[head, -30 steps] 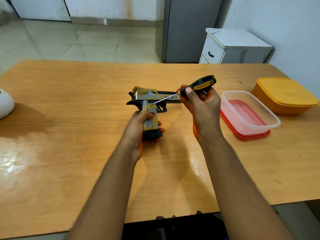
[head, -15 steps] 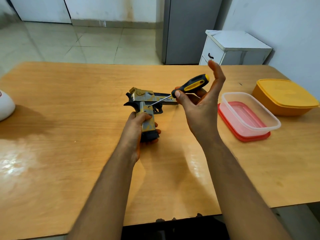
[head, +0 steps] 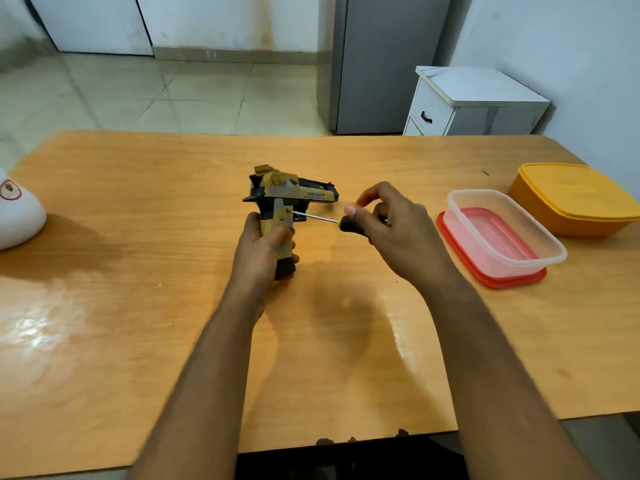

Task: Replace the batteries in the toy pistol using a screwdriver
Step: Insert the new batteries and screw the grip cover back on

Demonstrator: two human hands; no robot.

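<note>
**Screwdriver tip set against the toy pistol's grip**

The toy pistol (head: 282, 199), camouflaged in tan, grey and black, is held above the middle of the wooden worktop (head: 138, 306) with its barrel pointing to the right and its grip angled down toward the person. The left hand (head: 261, 249) holds it by the lower part of the grip, fingers wrapped round from the left and thumb lying across the near face, so the black base of the grip shows just below the hand. The screwdriver (head: 323, 220) runs nearly level from the right, its thin metal shaft meeting the side of the grip just below the trigger area. The right hand (head: 394, 226) pinches the black and yellow handle between thumb and curled fingers (most of the handle is hidden behind the hand). The two hands are apart, joined only by the tool and the pistol.

Further out on the right, a clear plastic container (head: 505, 230) sits on a red lid (head: 491, 275), near the right hand but not touching it. Just beyond it stands a closed orange container (head: 575, 199). At the far left edge lies a white rounded object (head: 17, 220) with a red mark. Behind the worktop are a tiled floor (head: 156, 95), a grey cabinet (head: 384, 64) and a small white drawer unit (head: 474, 102) against the wall
</note>
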